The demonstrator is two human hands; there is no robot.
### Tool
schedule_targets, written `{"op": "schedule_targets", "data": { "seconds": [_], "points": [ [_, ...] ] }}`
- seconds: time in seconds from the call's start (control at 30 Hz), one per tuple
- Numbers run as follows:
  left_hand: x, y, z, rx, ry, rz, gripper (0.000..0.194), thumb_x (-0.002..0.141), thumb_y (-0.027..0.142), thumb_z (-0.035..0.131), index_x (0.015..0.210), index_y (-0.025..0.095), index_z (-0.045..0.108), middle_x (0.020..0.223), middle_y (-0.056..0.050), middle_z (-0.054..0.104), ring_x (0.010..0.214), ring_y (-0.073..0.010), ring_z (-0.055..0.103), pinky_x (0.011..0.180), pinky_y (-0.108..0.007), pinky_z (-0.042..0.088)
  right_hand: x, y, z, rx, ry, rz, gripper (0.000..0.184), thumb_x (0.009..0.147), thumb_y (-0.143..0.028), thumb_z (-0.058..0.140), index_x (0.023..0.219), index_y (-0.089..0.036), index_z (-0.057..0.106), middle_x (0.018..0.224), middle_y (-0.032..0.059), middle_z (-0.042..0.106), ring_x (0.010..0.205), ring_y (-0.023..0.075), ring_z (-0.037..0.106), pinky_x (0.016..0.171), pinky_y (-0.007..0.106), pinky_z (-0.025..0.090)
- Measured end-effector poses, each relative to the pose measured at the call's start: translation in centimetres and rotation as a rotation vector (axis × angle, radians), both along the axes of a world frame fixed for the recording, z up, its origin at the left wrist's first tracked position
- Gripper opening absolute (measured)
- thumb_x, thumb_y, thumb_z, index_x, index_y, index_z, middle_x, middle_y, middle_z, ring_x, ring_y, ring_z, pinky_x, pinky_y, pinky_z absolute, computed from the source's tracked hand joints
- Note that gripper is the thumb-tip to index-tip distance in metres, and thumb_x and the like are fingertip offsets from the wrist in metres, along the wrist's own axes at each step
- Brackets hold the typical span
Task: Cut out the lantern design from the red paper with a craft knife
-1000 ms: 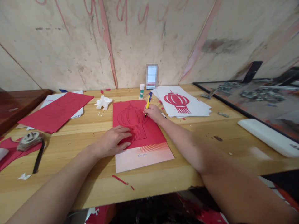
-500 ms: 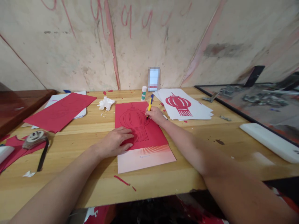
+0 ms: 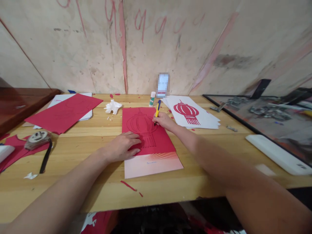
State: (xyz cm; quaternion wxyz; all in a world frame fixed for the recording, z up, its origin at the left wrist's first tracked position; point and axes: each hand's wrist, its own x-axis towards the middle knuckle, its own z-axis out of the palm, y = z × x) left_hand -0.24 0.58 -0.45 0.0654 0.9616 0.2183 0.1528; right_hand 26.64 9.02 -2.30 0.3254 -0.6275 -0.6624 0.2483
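A red sheet of paper [image 3: 133, 143] with a lantern outlined in dark lines lies on a pinkish-white booklet or sheet [image 3: 156, 169], whose lower part sticks out. My left hand [image 3: 124, 145] rests flat on the red sheet's left side, fingers stretched and slightly spread. In my right hand [image 3: 163, 120] is a yellow pen-shaped tool with a blue end [image 3: 158, 109], held upright in a pinch. Its tip meets the lantern's right edge and is too small to make out. Just beyond stands a glue stick [image 3: 152, 99].
White sheets [image 3: 207, 113] bearing a red lantern cutout [image 3: 186, 112] lie right. Leftward are another red sheet [image 3: 63, 113], a tape measure [image 3: 37, 139] and crumpled tissue [image 3: 113, 106]. A phone [image 3: 163, 85] leans on the wall. A white oblong device [image 3: 278, 154] sits near a dark-framed panel [image 3: 243, 123].
The view has shifted slightly. My right hand and the tool stay at the lantern's right edge, with at most a slight downward move. My left hand keeps its place on the sheet.
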Motion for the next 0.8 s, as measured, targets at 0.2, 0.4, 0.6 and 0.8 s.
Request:
{"op": "schedule_targets", "data": {
  "seconds": [0.2, 0.4, 0.6, 0.8],
  "points": [
    [0.1, -0.1, 0.1, -0.021, -0.005, -0.002, 0.028, 0.091, 0.026, 0.057, 0.114, 0.016, 0.07, 0.121, -0.014, 0.07, 0.113, -0.027, 0.066, 0.098, -0.043, 0.053, -0.5, -1.9, -0.7, 0.169, 0.102, -0.04, 0.014, 0.069, -0.034, 0.051, 0.063, -0.021, 0.052, 0.057, -0.0015, 0.053, 0.061, 0.0157, 0.049, 0.06, 0.027, 0.037],
    [0.0, -0.1, 0.2, -0.032, 0.017, 0.008, 0.028, 0.092, 0.027, 0.057, 0.113, 0.016, 0.071, 0.122, -0.014, 0.069, 0.115, -0.0284, 0.065, 0.099, -0.044, 0.052, -0.5, -2.2, -1.6, 0.233, 0.176, -0.04, 0.016, 0.069, -0.038, 0.05, 0.066, -0.022, 0.049, 0.055, -0.0034, 0.048, 0.058, 0.016, 0.047, 0.058, 0.029, 0.036],
    [-0.1, 0.0, 0.0, -0.026, 0.011, -0.006, 0.031, 0.093, 0.029, 0.055, 0.117, 0.015, 0.069, 0.124, -0.014, 0.069, 0.118, -0.0277, 0.063, 0.101, -0.044, 0.051, -0.5, -2.2, -1.6, 0.217, 0.197, -0.063, 0.015, 0.07, -0.037, 0.05, 0.067, -0.022, 0.05, 0.056, -0.004, 0.048, 0.057, 0.0152, 0.046, 0.06, 0.03, 0.035],
    [-0.1, 0.1, 0.0, -0.05, 0.0, -0.007, 0.03, 0.093, 0.029, 0.056, 0.116, 0.015, 0.07, 0.124, -0.015, 0.068, 0.116, -0.0275, 0.064, 0.1, -0.043, 0.051, -0.5, -2.4, -1.3, 0.234, 0.182, -0.052, 0.013, 0.069, -0.035, 0.05, 0.067, -0.022, 0.051, 0.059, -0.0026, 0.052, 0.062, 0.0166, 0.048, 0.062, 0.03, 0.037]
  ]
}}
